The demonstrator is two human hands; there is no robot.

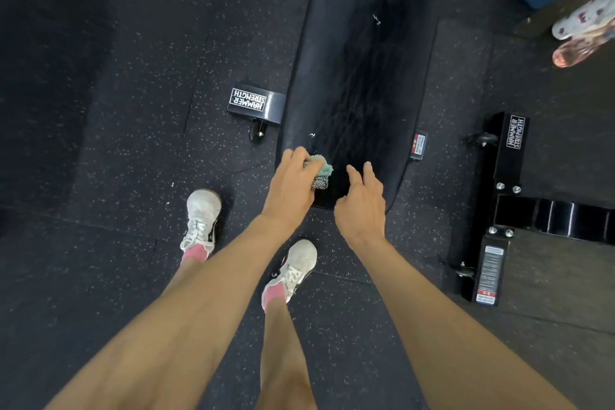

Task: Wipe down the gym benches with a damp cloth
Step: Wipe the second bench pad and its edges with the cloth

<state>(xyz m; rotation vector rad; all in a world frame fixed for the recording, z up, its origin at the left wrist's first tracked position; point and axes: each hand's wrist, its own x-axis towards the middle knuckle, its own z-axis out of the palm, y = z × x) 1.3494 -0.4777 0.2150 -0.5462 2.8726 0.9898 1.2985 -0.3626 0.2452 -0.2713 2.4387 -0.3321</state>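
Grip: left hand [293, 186] fingers curled round cloth [322, 169] at bench [359, 76] 7 o'clock corner; right hand [361, 206] fingers spread, 5 o'clock. Best: flatten cloth, long overlapping strokes toward 12, edges too

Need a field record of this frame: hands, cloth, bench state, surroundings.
left hand: grips the cloth at the bench pad's near end
right hand: open, fingers extended over the pad's near edge, holding nothing; contact unclear
cloth: teal, bunched, at the pad's near left corner
bench pad: black, wet-looking streaks along its length
floor: dark speckled rubber
frame foot: labelled, left of the pad
second frame: black, right of the pad
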